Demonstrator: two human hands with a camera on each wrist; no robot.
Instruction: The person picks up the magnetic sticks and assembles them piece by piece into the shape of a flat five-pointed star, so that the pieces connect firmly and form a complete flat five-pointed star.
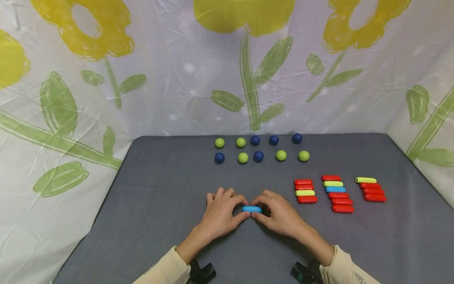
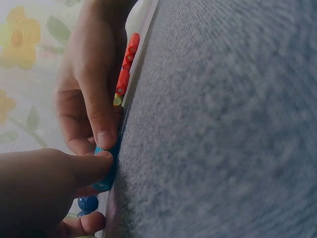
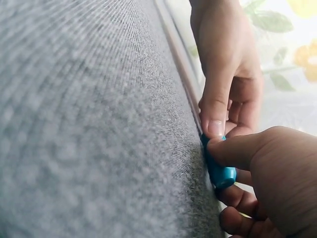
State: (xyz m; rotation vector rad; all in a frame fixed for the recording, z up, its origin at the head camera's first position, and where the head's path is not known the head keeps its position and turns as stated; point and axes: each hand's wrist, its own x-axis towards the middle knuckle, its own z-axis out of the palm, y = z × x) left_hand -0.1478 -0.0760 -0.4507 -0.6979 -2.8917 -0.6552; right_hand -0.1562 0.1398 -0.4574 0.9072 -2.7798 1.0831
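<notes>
Nearest are two pale sleeves (image 1: 166, 268), with a black strap (image 1: 203, 273) at each wrist. A little farther in, at the middle of the grey table (image 1: 149, 189), the left hand (image 1: 221, 213) and the right hand (image 1: 281, 213) meet over one blue rod (image 1: 252, 209). Both grasp it: the left hand pinches its left end, the right hand its right end, thumbs on the near side, fingers on the far side. The rod lies left to right, low at the cloth; whether its weight rests there I cannot tell.

Farther and to the right, fourteen more rods lie in three columns, neither hand on them. The left column (image 1: 305, 193) has three red and one yellow; the middle column (image 1: 338, 195), four red, one yellow and one blue; the right column (image 1: 371, 185), three red with a yellow at the far end.

Beyond, ten balls, five green and five blue, stand in a near row (image 1: 258, 156) and a far row (image 1: 255, 140). A flowered curtain (image 1: 159, 98) closes the far side.

As I judge it, the columns and rows are set out already, while work on the held rod is unfinished: it is apart from the columns and not yet let go. How much else is left does not show.
</notes>
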